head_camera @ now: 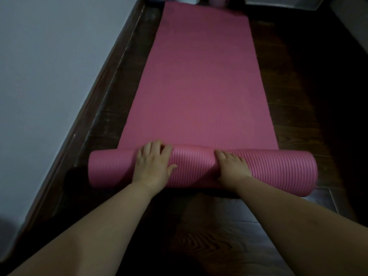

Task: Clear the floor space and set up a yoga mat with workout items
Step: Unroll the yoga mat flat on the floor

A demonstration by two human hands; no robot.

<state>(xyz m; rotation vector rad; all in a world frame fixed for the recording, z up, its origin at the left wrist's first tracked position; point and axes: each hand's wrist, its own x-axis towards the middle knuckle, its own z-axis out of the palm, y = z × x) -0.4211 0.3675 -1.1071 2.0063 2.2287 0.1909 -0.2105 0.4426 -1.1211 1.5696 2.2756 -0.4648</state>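
- Floor (298,108): dark wood boards, dim light. Bare strip on each side of the mat; open boards near the camera where the roll has yet to go.
- Wall (49,66): pale, along the left, dark skirting board at its foot. Runs near the mat's left edge, closer at the far end.
- Yoga mat (201,80): pink, ribbed. Most lies flat, stretching away to the far end of the room; near end is a thick roll (278,170) lying crosswise, ends sticking out left and right past the flat part.
- Far end: a pink rounded object (218,1) and pale items beyond the mat's far edge, cropped; cannot tell what they are.
- Left hand (153,166): palm down on the roll left of centre, fingers draped over its far side, pressing, not clenched.
- Right hand (232,168): likewise flat on the roll, right of centre.
- Risks, my reading: both hands sit near the middle, so uneven pressure could skew the roll toward the skirting. Once let go, the near end may curl back up. Low light could hide clutter on the near boards.
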